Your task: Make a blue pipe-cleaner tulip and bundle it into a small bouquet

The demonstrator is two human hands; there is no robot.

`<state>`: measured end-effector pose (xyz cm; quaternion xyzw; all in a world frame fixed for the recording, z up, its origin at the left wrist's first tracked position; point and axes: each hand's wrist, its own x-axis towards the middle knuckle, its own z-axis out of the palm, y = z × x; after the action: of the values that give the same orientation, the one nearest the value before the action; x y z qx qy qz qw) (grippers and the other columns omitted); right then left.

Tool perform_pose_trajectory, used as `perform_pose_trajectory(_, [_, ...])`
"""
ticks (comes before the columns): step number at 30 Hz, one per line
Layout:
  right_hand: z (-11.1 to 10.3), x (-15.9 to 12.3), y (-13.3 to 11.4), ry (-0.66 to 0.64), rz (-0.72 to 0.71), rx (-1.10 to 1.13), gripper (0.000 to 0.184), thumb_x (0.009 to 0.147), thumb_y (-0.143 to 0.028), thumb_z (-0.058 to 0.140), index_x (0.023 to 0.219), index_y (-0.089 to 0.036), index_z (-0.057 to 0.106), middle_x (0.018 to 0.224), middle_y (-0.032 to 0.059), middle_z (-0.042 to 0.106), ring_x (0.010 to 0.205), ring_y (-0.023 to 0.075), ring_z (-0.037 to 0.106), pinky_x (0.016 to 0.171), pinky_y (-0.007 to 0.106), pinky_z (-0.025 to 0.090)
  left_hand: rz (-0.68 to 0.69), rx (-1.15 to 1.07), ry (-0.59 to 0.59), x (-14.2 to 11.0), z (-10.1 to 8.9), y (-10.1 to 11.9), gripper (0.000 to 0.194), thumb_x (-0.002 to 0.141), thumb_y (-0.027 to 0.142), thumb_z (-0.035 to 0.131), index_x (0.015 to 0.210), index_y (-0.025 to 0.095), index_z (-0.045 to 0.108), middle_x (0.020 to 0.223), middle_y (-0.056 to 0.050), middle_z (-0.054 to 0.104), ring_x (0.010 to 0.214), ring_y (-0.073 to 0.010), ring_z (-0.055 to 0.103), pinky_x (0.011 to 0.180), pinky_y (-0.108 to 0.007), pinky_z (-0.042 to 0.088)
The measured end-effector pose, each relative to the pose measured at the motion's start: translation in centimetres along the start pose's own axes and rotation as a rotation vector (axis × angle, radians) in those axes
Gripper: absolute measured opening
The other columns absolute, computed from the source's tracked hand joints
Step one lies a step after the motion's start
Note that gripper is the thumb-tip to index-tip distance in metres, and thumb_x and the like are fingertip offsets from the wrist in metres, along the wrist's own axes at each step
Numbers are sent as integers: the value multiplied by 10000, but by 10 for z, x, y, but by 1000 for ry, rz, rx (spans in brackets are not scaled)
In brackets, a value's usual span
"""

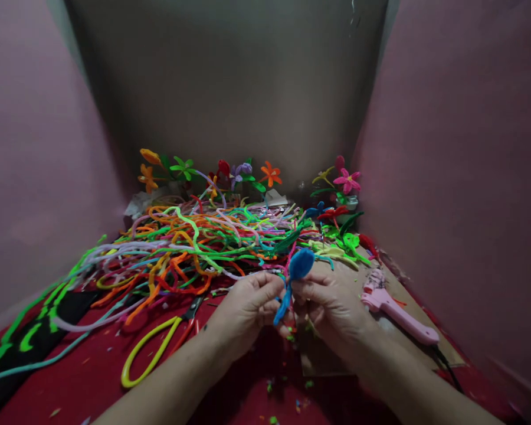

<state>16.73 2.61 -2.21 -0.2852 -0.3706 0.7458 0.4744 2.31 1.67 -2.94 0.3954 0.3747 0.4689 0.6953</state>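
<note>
Between my two hands is a blue pipe-cleaner flower piece (301, 264), with a rounded bud shape at its upper end and a twisted strand hanging below. My left hand (256, 298) is closed, thumb and fingers pinching the piece from the left. From the other side my right hand (325, 298) pinches it just under the bud. Both hands hide part of the stem. Left of my left wrist lie scissors (153, 348) with yellow and red handles, their blades partly covered.
A large heap of coloured pipe cleaners (212, 236) spreads across the back. Finished pipe-cleaner flowers (271, 174) stand behind it. A pink glue gun (400, 313) rests on cardboard (442, 348) at right. Scraps dot the red cloth (248, 389). Pink walls (460, 147) rise at both sides.
</note>
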Motion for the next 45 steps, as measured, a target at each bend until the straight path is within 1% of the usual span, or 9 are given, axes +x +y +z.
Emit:
perform_pose_trajectory(3, [-1, 9, -19, 82, -172, -42, 157, 575, -197, 771, 644, -127, 648, 564, -25, 572, 471, 58, 474, 436, 178, 351, 186, 431, 246, 7, -12, 8, 224, 748, 377, 603, 770, 164, 537, 587, 44, 543, 375, -56, 411, 375, -187, 360])
perform_pose_trajectory(5, [-5, 17, -27, 101, -260, -55, 152, 584, -193, 759, 617, -139, 621, 520, -44, 529, 454, 56, 445, 427, 183, 330, 324, 760, 358, 12, -20, 9, 179, 723, 333, 613, 722, 163, 554, 622, 27, 561, 530, -96, 504, 506, -205, 396])
perform_pose_trajectory(10, [-22, 33, -20, 184, -359, -165, 151, 636, -245, 712, 666, -139, 609, 515, -43, 535, 407, 57, 413, 383, 190, 297, 176, 1483, 295, 13, -20, -5, 210, 726, 394, 558, 705, 185, 568, 661, -29, 613, 609, -179, 551, 546, -263, 336])
perform_pose_trajectory(13, [-26, 34, -12, 187, -369, -213, 166, 659, -272, 691, 696, -137, 602, 581, -28, 576, 398, 54, 427, 368, 191, 307, 85, 1684, 238, 11, -14, -13, 174, 705, 363, 551, 707, 190, 571, 671, -57, 626, 622, -212, 567, 527, -271, 282])
perform_pose_trajectory(21, [-27, 28, -13, 216, -409, -233, 154, 682, -260, 669, 707, -137, 579, 577, -36, 549, 421, 52, 456, 376, 173, 341, 20, 1586, 206, 15, -16, -15, 112, 713, 231, 467, 618, 197, 516, 596, -4, 584, 565, -143, 524, 512, -231, 275])
perform_pose_trajectory(25, [-30, 30, -11, 236, -392, -204, 119, 682, -232, 645, 692, -140, 571, 541, -44, 529, 410, 54, 445, 363, 167, 326, 172, 1490, 272, 10, -15, -8, 95, 724, 206, 448, 631, 198, 465, 592, 24, 515, 567, -126, 471, 536, -226, 305])
perform_pose_trajectory(29, [-29, 30, -10, 232, -306, -175, 98, 668, -209, 632, 692, -140, 566, 508, -51, 513, 389, 51, 431, 349, 156, 310, 269, 1163, 289, 8, -14, -3, 91, 695, 188, 489, 617, 190, 442, 575, 43, 456, 534, -103, 428, 506, -213, 318])
perform_pose_trajectory(36, [-24, 27, -7, 230, -164, -116, 173, 626, -235, 658, 710, -149, 533, 571, -31, 572, 389, 52, 471, 342, 146, 297, 7, 408, 176, 4, -9, 0, 186, 655, 225, 630, 645, 188, 449, 376, 82, 460, 280, -64, 353, 299, -178, 305])
perform_pose_trajectory(45, [-20, 22, 3, 145, -92, -104, 134, 639, -229, 632, 718, -145, 562, 579, -29, 570, 381, 48, 455, 335, 146, 298, 24, 141, 83, 3, -6, 4, 209, 644, 146, 698, 821, 130, 588, 598, 22, 583, 385, -59, 488, 343, -184, 449])
